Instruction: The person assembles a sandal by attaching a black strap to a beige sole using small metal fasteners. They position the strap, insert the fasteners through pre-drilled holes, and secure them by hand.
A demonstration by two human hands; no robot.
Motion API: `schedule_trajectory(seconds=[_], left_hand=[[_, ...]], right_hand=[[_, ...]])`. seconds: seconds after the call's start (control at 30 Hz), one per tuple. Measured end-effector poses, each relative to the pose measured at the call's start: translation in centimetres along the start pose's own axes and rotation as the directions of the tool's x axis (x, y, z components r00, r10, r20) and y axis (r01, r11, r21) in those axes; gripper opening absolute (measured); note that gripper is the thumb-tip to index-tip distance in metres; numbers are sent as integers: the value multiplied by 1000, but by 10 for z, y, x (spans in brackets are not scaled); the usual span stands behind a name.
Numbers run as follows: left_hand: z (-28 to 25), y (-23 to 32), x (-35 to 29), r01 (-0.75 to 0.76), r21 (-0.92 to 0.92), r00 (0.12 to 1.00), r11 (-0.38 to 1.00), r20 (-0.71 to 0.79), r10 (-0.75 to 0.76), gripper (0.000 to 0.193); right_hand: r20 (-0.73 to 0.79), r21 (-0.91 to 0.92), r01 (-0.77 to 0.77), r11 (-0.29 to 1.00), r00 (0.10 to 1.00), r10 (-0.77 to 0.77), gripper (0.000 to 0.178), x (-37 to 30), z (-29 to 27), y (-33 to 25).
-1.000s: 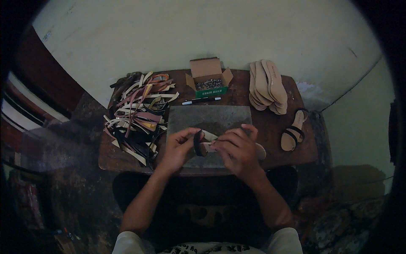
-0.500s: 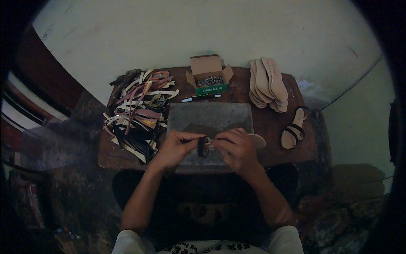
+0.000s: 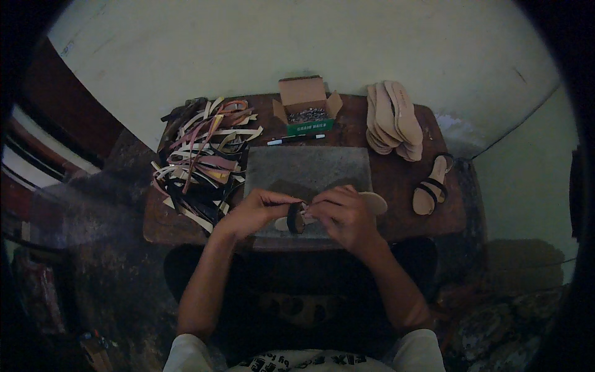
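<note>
Over the grey mat, my left hand (image 3: 257,212) pinches a black sandal strap (image 3: 296,219), which stands up as a loop. My right hand (image 3: 343,214) has its fingertips closed together at the strap's inner side, by a small pale bit too small to make out. Beneath my hands lies a beige insole (image 3: 374,203); one rounded end shows beyond my right hand and a paler end shows left of the strap. My fingers and the strap hide its middle.
The grey mat (image 3: 310,162) covers the table's centre. Behind it are a marker pen (image 3: 295,140) and an open green box of small nails (image 3: 308,121). A heap of mixed straps (image 3: 201,164) lies left; stacked insoles (image 3: 395,121) and a black-strapped sandal (image 3: 432,186) lie right.
The strap has tilted slightly, showing more of its inner side and the pale insole end left of it. My hands have barely moved; the view has shifted a little.
</note>
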State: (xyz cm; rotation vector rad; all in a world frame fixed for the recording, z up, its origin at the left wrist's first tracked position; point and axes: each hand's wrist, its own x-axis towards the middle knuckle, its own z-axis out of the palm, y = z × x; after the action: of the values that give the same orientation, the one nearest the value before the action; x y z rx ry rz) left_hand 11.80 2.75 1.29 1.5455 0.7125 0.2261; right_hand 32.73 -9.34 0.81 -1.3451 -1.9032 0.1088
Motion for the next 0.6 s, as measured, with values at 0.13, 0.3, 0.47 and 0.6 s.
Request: schedule_trajectory(seconds=[0.13,0.3,0.47,0.6], left_hand=[[-1,-16,8,4,-110,1000,994,-18,-6,24],[-1,-17,11,54,-123,995,991,-82,-64,22],[1,-18,9,-48,-84,995,995,-95,40,21],[1,-19,8,-41,-87,996,995,-88,33,21]], right_hand=[[4,30,1,1000,1000,-2,16,1,0,0],[4,22,3,1000,1000,-3,14,1,-1,2],[-8,26,17,1000,1000,-16,13,1,0,5],[2,36,14,999,1000,-14,14,1,1,5]])
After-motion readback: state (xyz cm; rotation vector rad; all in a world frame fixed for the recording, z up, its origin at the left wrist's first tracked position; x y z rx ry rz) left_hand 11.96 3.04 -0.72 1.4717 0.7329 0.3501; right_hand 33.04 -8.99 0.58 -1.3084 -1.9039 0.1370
